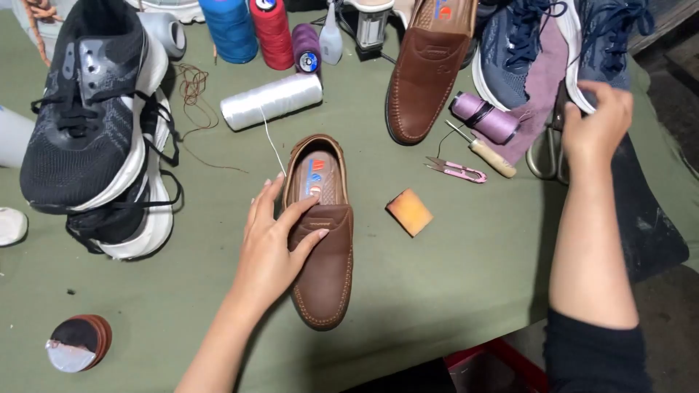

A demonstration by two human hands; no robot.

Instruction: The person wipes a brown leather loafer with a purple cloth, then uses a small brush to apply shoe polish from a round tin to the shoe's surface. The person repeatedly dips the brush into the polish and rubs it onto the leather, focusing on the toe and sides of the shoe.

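Left hand lies flat on brown loafer at table centre: fingers spread, thumb on the vamp, fingertips at the shoe's opening w/ index reaching onto the insole. No pinch, palm resting. Loafer sits toe toward the person, heel away, upright on its sole.

Right hand is far right, fingers curled over the white sole edge of a blue sneaker; grip looks partly closed, but whether it is firm cannot be told. Scissors lie just below that hand, handles partly under it.

Surroundings: green cloth table. Open room lies near side, btwn loafer and right forearm, broken only by a small orange block just right of the loafer. Left of loafer, a bare strip runs up to stacked black sneakers w/ white soles, laces trailing toward it.

Far side is crowded: white thread spool w/ strand running down to loafer heel, second brown loafer, purple spool, wooden-handled awl, pink snips. Blue, red, purple cones stand along far edge.

Near-left corner: round dark disc stack. Table edge cuts diagonally near right; red bin shows below it.
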